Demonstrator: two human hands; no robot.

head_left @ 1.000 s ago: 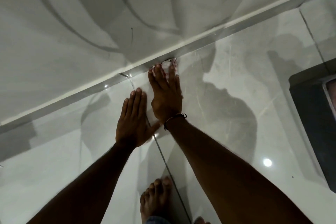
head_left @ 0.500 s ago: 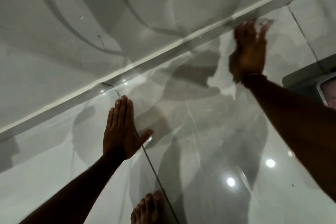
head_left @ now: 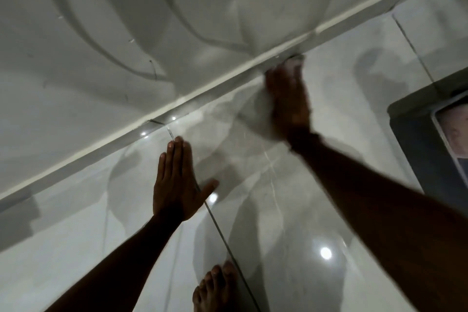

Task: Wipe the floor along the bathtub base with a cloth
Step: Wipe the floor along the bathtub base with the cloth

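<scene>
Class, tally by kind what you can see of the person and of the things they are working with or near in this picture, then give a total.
Hands: 2, left hand and right hand
Bare feet: 1, bare foot
Cloths: 1, cloth
Bathtubs: 1, bathtub
Dark mats: 1, mat
Total: 6

Floor (head_left: pixel 291 210): large pale grey tiles, marble-like veining, high gloss; mirrors ceiling lights as bright spots and shows arm shadows. Thin dark grout lines between tiles. Bathtub base (head_left: pixel 101 71), far left: white, smooth, semi-gloss panel with soft curved shadows and a few small dark marks. Pale sealant strip (head_left: pixel 222 83) along its foot, matt. Cloth (head_left: pixel 295 64) under blurred right hand (head_left: pixel 288 104): pale; texture unresolved. Mat (head_left: pixel 417 147), right: dark, matt.
</scene>
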